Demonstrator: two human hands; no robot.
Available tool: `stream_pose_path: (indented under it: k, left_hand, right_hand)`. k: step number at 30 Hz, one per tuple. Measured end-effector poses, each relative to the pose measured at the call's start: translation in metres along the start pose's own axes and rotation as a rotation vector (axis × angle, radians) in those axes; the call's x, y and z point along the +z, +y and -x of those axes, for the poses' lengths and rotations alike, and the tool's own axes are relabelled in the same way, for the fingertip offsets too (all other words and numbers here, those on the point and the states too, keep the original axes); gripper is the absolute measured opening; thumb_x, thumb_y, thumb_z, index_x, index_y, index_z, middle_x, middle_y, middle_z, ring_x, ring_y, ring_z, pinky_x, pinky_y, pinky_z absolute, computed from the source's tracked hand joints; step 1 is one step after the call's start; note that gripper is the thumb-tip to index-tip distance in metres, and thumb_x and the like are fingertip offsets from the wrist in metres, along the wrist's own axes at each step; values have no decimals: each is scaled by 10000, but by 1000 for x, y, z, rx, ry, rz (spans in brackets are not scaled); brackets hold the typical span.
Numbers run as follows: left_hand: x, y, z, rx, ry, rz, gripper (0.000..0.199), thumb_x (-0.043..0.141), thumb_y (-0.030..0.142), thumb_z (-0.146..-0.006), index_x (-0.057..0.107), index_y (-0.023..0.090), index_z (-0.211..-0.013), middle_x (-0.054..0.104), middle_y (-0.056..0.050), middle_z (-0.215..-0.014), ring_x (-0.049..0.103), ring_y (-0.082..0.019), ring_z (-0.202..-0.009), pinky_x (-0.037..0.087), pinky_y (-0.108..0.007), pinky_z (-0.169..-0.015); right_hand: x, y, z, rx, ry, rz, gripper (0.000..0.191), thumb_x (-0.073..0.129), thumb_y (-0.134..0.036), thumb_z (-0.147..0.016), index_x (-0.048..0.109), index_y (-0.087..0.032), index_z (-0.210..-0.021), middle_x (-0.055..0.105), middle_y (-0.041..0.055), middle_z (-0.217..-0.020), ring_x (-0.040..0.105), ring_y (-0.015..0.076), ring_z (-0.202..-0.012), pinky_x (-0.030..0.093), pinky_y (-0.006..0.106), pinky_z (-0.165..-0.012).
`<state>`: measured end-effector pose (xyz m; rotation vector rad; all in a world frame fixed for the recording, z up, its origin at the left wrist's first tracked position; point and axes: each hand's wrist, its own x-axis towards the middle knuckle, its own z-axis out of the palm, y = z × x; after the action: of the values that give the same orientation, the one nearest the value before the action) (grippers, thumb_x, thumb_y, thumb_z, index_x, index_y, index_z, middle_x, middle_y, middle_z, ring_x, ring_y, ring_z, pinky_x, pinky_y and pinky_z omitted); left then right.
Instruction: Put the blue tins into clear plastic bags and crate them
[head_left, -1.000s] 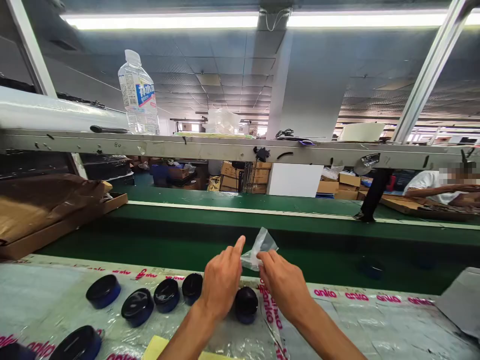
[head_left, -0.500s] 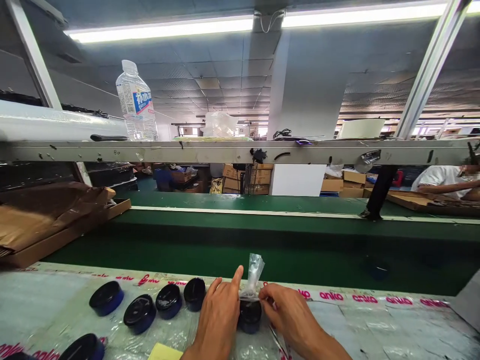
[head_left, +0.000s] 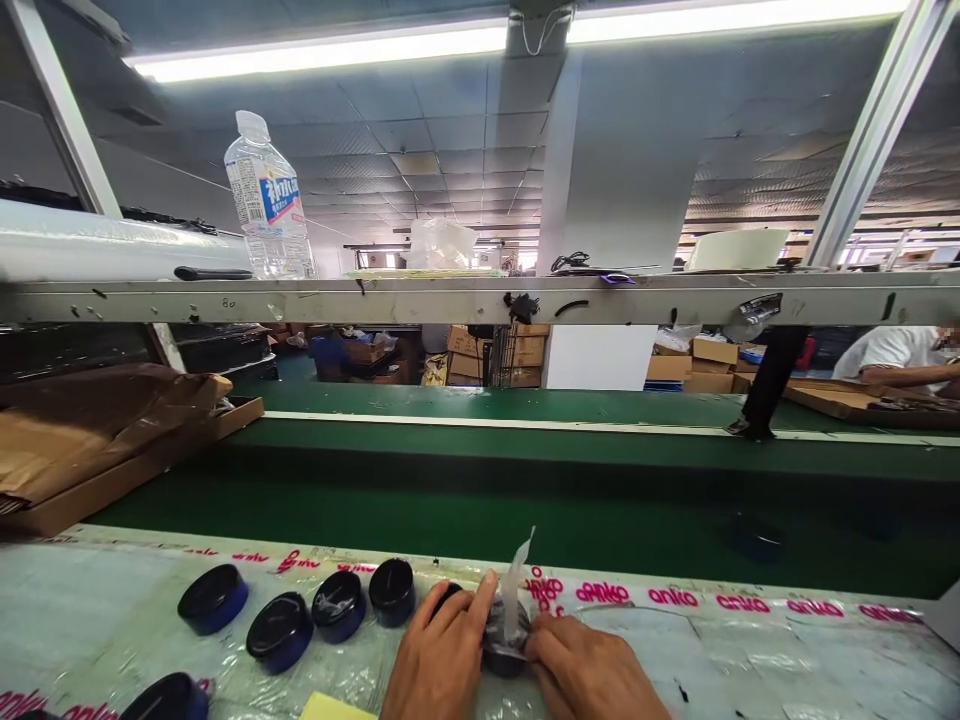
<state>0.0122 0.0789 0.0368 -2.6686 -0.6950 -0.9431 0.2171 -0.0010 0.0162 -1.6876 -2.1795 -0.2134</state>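
Left hand (head_left: pixel 439 655), right hand (head_left: pixel 592 668) flank dark cap (head_left: pixel 504 662); can't tell grip; best centre clear film (head_left: pixel 512 602), smooth edges evenly

Handled piece (head_left: pixel 505 663) partly hidden, yellow sheet (head_left: pixel 336 708) cropped

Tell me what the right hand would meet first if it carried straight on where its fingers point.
Most likely the plastic-covered dark round piece: the right hand points at it, touching or nearly touching its side. The left hand lies beyond. Depth leaves exact contact unclear.
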Motion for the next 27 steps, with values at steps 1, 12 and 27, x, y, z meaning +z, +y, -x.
stream_pose_path:
  k: [1,12,27]
  left_hand:
    - [2,0,3,-6,15,-1,764,336,-44,-832,192,132,-1561,795,-27,-1028,759,-200,-977,596,-416,-953]
    - [31,2,24,-2,96,-81,772,348,-42,-908,64,109,-1610,734,-65,-1273,681,-190,-1184,491,-417,-1082]
    - [27,18,-4,-149,42,119,988,368,-53,-748,-58,167,-1613,757,-86,-1193,740,-212,-1052,524,-523,-1080]
  right_hand:
    - [6,1,2,-27,6,23,304,581,17,-774,650,-255,-890,762,2,-919,739,210,-776,471,252,-611]
    - [33,-9,-3,14,-43,70,389,599,39,-612,740,-164,-911,803,149,-1027,753,330,-887,556,322,-665]
    - [-3,-5,-15,160,-64,-109,371,533,-48,-757,736,-179,-1037,742,149,-1170,647,343,-1107,503,441,-952]
